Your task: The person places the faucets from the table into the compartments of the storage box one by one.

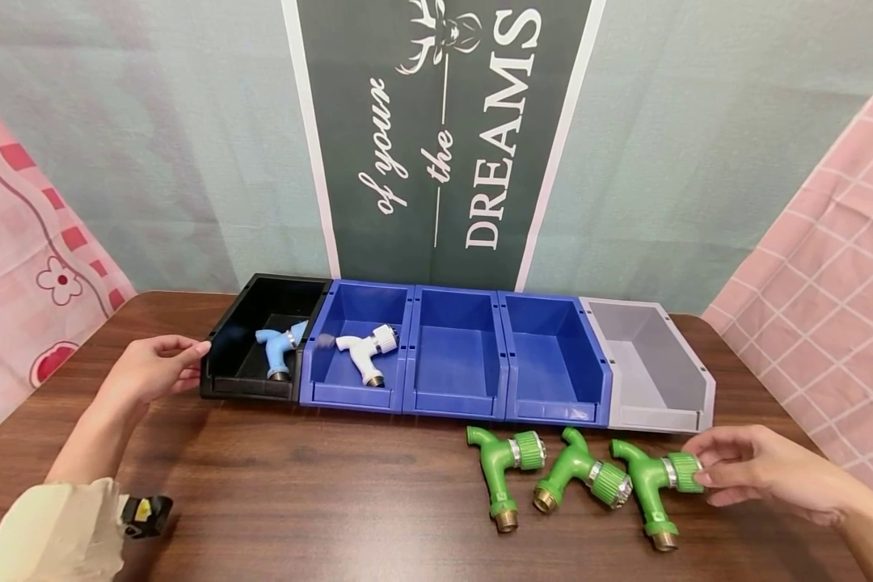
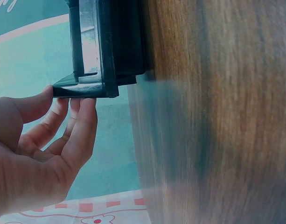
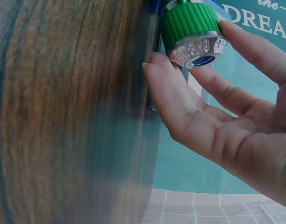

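Note:
My left hand is at the left end of the row, its fingertips touching the outer side of the black bin. In the left wrist view the thumb reaches the bin's edge while the other fingers rest along its wall. At the right, my right hand pinches the ribbed knob of the rightmost green tap between thumb and fingers. That knob shows a silver collar in the right wrist view. Two more green taps, a middle one and a left one, lie beside it.
A blue tap lies in the black bin. The leftmost blue bin holds a white tap. Further right come two blue bins and a grey bin, all on the wooden table. A curtain hangs behind.

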The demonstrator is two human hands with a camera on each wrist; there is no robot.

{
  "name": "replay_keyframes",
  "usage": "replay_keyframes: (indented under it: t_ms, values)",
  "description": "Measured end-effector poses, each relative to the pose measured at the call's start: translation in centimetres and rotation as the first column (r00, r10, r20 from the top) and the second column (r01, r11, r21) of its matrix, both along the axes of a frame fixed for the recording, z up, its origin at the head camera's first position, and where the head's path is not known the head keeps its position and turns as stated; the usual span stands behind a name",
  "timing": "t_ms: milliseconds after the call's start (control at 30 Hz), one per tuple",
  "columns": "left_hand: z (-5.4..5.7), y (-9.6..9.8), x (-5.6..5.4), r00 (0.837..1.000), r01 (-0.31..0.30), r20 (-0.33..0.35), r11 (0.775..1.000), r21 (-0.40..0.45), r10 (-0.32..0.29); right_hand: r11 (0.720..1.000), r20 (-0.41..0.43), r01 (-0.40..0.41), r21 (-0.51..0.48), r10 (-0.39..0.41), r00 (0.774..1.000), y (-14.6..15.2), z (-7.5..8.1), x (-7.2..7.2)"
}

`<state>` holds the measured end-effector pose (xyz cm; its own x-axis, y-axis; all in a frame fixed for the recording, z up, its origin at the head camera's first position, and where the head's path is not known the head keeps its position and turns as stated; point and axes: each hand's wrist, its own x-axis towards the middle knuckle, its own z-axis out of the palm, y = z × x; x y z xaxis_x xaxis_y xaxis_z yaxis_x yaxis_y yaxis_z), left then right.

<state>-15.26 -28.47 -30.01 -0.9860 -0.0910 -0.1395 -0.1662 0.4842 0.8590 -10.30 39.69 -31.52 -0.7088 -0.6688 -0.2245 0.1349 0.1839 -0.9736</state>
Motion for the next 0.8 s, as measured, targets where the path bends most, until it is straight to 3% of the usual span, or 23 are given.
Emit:
replay_keyframes:
  t_ms: [300, 800]
  values:
    - [0.01, 0.01, 0.01, 1.0, -0.004, 0.006, 1.0, -0.006, 0.004, 0.997, 0.053, 0.017, -0.08, -0.013, 0.999, -0.03, -0.02, -0.31]
    - [0.02, 0.0, 0.12, 1.0, -0.001, 0.0, 1.0, -0.016, 0.001, 0.998, 0.037, 0.033, -0.047, -0.031, 0.999, -0.02, 0.26, -0.3]
